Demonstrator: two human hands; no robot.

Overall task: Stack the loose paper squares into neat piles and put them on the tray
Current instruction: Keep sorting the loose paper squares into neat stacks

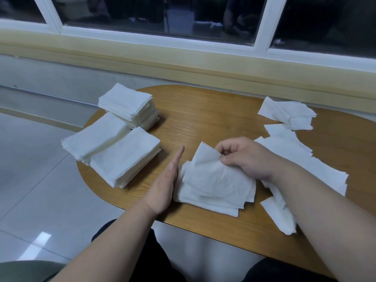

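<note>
Paper squares: rough pile (215, 188) at the table's (203, 115) near edge. My right hand (244, 157) pinches the top sheet's (205, 157) corner; my left hand (164, 180), fingers straight, braces the pile's side. Lay flat, align edges, then tap square.

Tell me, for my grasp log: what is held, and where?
Right hand pinches the top paper square by its far edge; left hand holds nothing.
</note>
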